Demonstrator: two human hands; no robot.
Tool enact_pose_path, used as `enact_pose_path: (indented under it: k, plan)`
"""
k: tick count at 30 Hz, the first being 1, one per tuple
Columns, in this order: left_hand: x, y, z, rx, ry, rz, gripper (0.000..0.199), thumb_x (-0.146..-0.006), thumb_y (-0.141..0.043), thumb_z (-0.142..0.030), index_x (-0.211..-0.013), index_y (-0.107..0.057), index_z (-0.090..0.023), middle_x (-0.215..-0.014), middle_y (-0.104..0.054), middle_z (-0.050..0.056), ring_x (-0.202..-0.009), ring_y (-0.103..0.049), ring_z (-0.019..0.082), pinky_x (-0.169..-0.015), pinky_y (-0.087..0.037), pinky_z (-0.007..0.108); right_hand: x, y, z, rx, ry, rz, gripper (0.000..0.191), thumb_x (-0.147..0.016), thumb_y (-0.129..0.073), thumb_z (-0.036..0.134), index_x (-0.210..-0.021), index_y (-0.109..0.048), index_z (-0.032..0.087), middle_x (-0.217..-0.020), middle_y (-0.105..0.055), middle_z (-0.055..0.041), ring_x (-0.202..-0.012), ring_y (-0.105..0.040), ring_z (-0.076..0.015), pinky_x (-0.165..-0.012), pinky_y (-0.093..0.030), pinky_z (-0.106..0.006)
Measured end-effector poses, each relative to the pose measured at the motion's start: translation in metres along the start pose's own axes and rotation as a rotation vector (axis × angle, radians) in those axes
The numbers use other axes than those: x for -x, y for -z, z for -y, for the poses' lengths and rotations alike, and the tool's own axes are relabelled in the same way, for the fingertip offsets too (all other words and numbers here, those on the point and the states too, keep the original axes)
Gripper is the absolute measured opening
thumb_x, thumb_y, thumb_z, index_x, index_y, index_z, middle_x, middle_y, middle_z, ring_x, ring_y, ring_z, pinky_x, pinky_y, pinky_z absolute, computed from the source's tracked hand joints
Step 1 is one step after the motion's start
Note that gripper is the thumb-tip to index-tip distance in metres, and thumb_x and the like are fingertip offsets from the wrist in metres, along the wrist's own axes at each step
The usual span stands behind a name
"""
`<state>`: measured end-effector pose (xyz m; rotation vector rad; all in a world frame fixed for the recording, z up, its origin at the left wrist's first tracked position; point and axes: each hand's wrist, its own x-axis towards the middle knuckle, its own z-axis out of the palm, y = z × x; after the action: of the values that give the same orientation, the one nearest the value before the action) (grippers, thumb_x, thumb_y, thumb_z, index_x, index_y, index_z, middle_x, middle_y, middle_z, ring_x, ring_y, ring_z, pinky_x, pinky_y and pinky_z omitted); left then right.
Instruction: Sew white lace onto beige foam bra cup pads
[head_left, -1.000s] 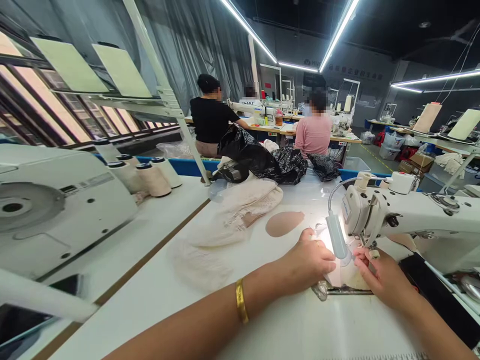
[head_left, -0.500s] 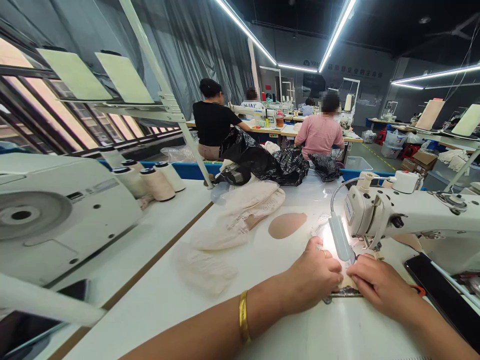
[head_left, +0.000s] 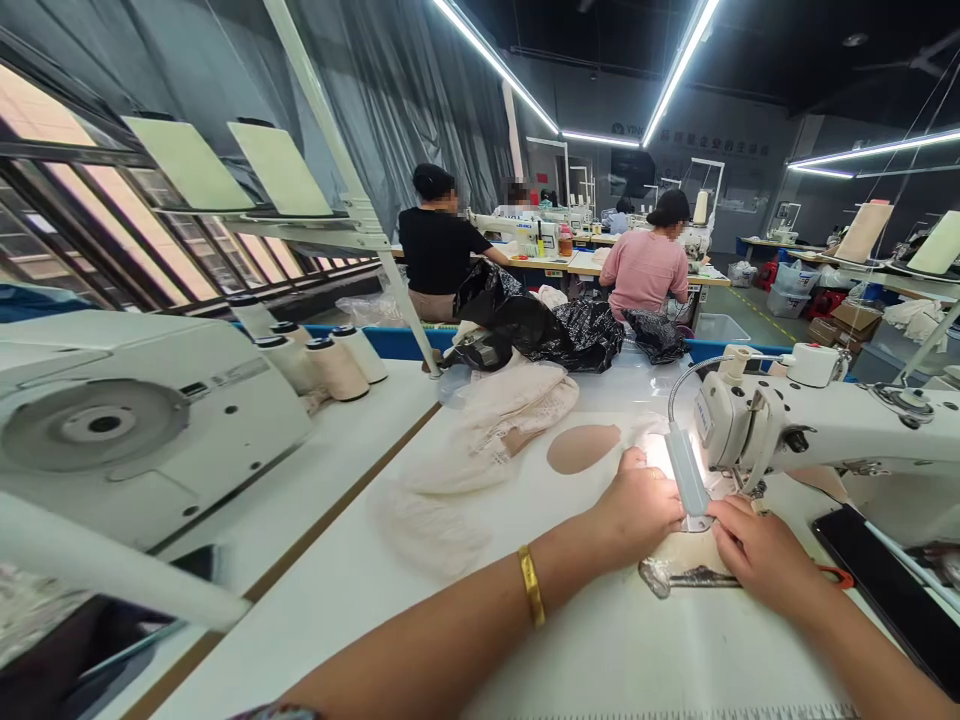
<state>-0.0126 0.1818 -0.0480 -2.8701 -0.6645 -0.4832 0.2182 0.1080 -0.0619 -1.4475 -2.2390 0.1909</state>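
Note:
A white sewing machine (head_left: 795,425) stands at the right, its needle area lit by a small grey lamp (head_left: 686,475). Just left of the lamp is my left hand (head_left: 637,505), its fingers curled down onto pale fabric (head_left: 690,552). My right hand (head_left: 757,545) lies at the lamp's right side, fingers bent together over the fabric's edge. The lamp hides part of the fabric between the hands. Left of them are a flat tan oval piece (head_left: 583,449) and a heap of cream lace fabric (head_left: 517,400).
A black phone (head_left: 885,590) and orange-handled scissors (head_left: 836,576) lie right of my right hand. Thread cones (head_left: 337,368) and another machine (head_left: 135,420) stand at the left. Black plastic bags (head_left: 555,325) lie beyond the table; two people sit farther back.
Both hands have moved slightly up, away from the table's front edge, and more pale fabric shows below them. The whole view has shifted a little.

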Motion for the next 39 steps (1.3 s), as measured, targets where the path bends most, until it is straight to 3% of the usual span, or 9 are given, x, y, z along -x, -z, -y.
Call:
enact_pose_path:
  k: [5,10,15,19,25,29,31,34,39]
  plan:
    - [0.017,0.01,-0.026,0.002,0.082,0.125,0.008,-0.089,-0.07,-0.017,-0.096,-0.066,-0.017,-0.099,-0.073,0.007,-0.09,-0.065,0.027,-0.098,-0.035,0.052,0.001,-0.001,-0.007,-0.012,0.031,0.012,0.03,-0.103,-0.041,0.027,-0.109,-0.071,0.027,-0.089,-0.073,-0.005,-0.077,-0.069,-0.0244,-0.067,-0.055,-0.034]
    - [0.078,0.049,-0.056,0.067,0.137,0.23,0.019,-0.1,-0.065,-0.035,-0.113,-0.064,-0.021,-0.12,-0.072,0.009,-0.093,-0.068,0.027,-0.095,-0.042,0.051,0.014,-0.023,-0.048,-0.033,0.06,0.039,0.033,-0.105,-0.045,0.038,-0.122,-0.072,0.03,-0.119,-0.079,-0.0076,-0.106,-0.076,-0.0292,-0.073,-0.062,-0.037]
    - [0.167,0.09,-0.034,-0.018,0.62,0.04,0.05,-0.09,-0.055,-0.005,-0.137,-0.06,-0.02,-0.145,-0.062,0.014,-0.121,-0.061,0.032,-0.101,-0.042,0.049,0.018,-0.059,-0.096,-0.022,0.077,-0.049,0.034,-0.103,-0.049,0.047,-0.118,-0.077,0.035,-0.124,-0.079,-0.0062,-0.117,-0.074,-0.0333,-0.082,-0.064,-0.043]
    - [0.204,0.098,-0.021,-0.036,0.893,0.075,0.026,-0.09,-0.049,0.0,-0.095,-0.07,-0.015,-0.108,-0.071,0.017,-0.102,-0.064,0.034,-0.09,-0.044,0.05,0.016,-0.054,-0.072,-0.044,0.125,-0.074,0.029,-0.101,-0.054,0.047,-0.109,-0.079,0.035,-0.108,-0.079,-0.0075,-0.103,-0.076,-0.0325,-0.078,-0.063,-0.043]
    - [0.16,0.099,-0.054,0.337,0.786,-0.079,0.007,-0.093,-0.061,-0.017,-0.087,-0.062,-0.02,-0.092,-0.068,0.003,-0.088,-0.062,0.021,-0.081,-0.047,0.035,0.029,-0.013,0.059,-0.34,0.149,0.216,0.032,-0.108,-0.047,0.047,-0.111,-0.074,0.031,-0.093,-0.07,-0.0063,-0.085,-0.069,-0.025,-0.077,-0.057,-0.038]
    - [0.118,0.112,-0.071,0.955,0.792,-0.243,0.02,-0.095,-0.062,-0.036,-0.083,-0.056,-0.02,-0.086,-0.064,0.002,-0.084,-0.06,0.02,-0.077,-0.046,0.033,0.035,-0.007,0.12,-0.742,-0.149,0.233,0.055,-0.097,-0.066,0.06,-0.144,-0.056,0.032,-0.128,-0.067,-0.0085,-0.091,-0.066,-0.0224,-0.084,-0.056,-0.037]
    - [0.105,0.113,-0.073,1.247,0.771,-0.218,0.028,-0.094,-0.062,-0.045,-0.084,-0.051,-0.021,-0.077,-0.062,0.0,-0.075,-0.059,0.018,-0.072,-0.046,0.031,0.032,-0.01,0.133,-0.955,-0.229,0.189,0.068,-0.092,-0.07,0.064,-0.147,-0.049,0.03,-0.124,-0.067,-0.0078,-0.09,-0.064,-0.0217,-0.083,-0.055,-0.037]
    - [0.097,0.109,-0.07,1.376,0.753,-0.251,0.032,-0.093,-0.062,-0.048,-0.087,-0.047,-0.021,-0.071,-0.059,-0.003,-0.065,-0.05,0.014,-0.066,-0.04,0.028,0.023,-0.013,0.136,-1.151,-0.27,0.167,0.05,-0.091,-0.068,0.069,-0.11,-0.062,0.023,-0.089,-0.064,-0.0012,-0.08,-0.059,-0.0199,-0.072,-0.049,-0.031]
    - [0.1,0.106,-0.064,1.426,0.806,-0.327,0.033,-0.092,-0.064,-0.048,-0.088,-0.045,-0.022,-0.066,-0.052,-0.007,-0.06,-0.038,0.011,-0.062,-0.032,0.026,0.021,-0.014,0.109,-0.739,-0.258,-0.039,0.036,-0.098,-0.057,0.057,-0.094,-0.063,0.022,-0.082,-0.058,-0.0013,-0.076,-0.053,-0.0206,-0.071,-0.046,-0.034]
